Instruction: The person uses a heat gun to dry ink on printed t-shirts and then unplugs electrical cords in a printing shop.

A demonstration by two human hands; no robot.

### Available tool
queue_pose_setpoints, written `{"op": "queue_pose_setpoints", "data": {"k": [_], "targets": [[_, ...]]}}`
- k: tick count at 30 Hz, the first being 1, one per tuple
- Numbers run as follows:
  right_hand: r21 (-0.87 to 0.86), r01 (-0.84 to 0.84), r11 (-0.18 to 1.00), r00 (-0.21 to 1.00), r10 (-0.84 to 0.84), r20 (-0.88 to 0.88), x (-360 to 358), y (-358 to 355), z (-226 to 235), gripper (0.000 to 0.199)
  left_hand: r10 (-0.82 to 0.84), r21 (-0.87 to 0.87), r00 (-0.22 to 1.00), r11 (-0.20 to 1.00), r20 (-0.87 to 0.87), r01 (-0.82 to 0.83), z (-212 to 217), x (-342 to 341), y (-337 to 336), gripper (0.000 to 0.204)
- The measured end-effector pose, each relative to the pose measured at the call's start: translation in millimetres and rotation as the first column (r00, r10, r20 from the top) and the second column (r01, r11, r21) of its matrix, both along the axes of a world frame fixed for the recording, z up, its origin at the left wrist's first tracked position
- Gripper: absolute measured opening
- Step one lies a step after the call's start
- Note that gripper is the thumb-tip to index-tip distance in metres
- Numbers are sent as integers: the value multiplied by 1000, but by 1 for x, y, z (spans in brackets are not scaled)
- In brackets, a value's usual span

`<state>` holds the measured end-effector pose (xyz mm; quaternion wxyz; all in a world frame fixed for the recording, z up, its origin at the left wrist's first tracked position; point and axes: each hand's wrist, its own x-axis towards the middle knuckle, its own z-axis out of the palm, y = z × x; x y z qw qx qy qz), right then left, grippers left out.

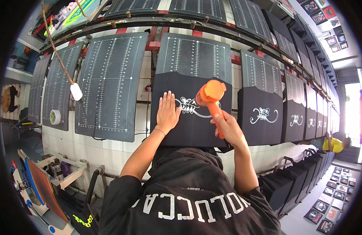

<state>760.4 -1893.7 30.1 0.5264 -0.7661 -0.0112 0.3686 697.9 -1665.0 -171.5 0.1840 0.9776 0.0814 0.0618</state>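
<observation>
The wearer's black T-shirt (181,180), with pale lettering across it, fills the lower middle. Both bare forearms reach forward from its sleeves, the left one with a thin bracelet (160,131) at the wrist.

The left hand (169,111) lies flat on a black cloth (188,133), fingers straight and close together, gripping nothing, just at the left end of a white line print (187,105). The right hand (230,127) is wrapped around the handle of an orange dryer (212,92). Its round head is in front of the right part of the print, hiding some of it; whether it touches the cloth cannot be told.

The cloth covers the near part of a dark board (181,55) marked with white scales, whose far part is bare. To the left stand bare boards (110,90) of the same kind, a white plug block (76,91) hanging over one on a brown cord, and a round white tub (55,116) on another. To the right, more black cloths (259,135) bear similar prints in a receding row. Farther along, at the far right, is a person in yellow (335,145).
</observation>
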Motion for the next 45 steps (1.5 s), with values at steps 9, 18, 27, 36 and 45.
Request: {"op": "queue_pose_setpoints", "data": {"k": [9, 18, 27, 36, 45], "targets": [[51, 60, 997, 998, -61, 25, 12, 11, -8, 36, -85, -2, 994, 996, -64, 85, 5, -49, -16, 71], [50, 110, 993, 994, -110, -5, 9, 11, -9, 40, -71, -59, 993, 996, -94, 66, 7, -73, -16, 73], [39, 126, 991, 992, -126, 1, 0, 8, -7, 37, -20, -93, 998, 996, -62, 14, 9, -79, -16, 72], [8, 71, 997, 997, -71, -42, -19, 0, 1, 35, -89, -85, 994, 993, -57, 84, 9, -88, -10, 72], [-77, 18, 997, 999, -20, -33, -42, 5, 10, 36, -59, -58, 994, 997, -87, 54, 7, -84, -8, 71]]}}
